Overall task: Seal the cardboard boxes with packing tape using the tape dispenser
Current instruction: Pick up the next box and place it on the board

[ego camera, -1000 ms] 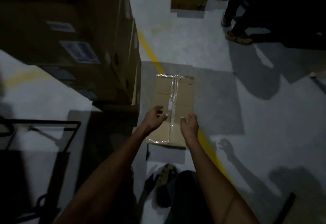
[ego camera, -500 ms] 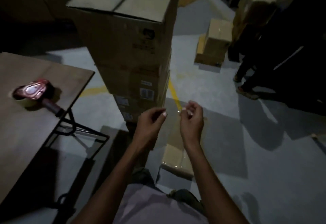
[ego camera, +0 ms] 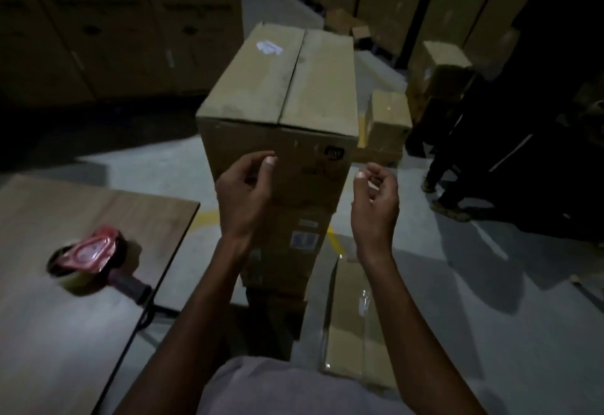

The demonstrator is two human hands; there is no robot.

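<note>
Your left hand (ego camera: 243, 195) and right hand (ego camera: 376, 203) are both raised in front of the tall stack of cardboard boxes (ego camera: 281, 140), apart from each other. Each hand has its fingers loosely curled and grasps nothing; neither hand touches a box.

The top box of the stack (ego camera: 284, 78) has its two flaps closed, with the centre seam visible and a small white label near the far left corner. No tape is discernible along this seam in the dim light.

The tape dispenser (ego camera: 93, 259), red with a dark handle, lies on its side on the wooden table (ego camera: 49, 333) to your left, near the table's right edge and well apart from both hands.

A flat cardboard box (ego camera: 353, 326) lies on the grey floor (ego camera: 474, 300) below your right forearm, with clear tape glinting along its top.

A second person's legs (ego camera: 447, 185) stand at the right, beside smaller boxes (ego camera: 389, 120).
</note>
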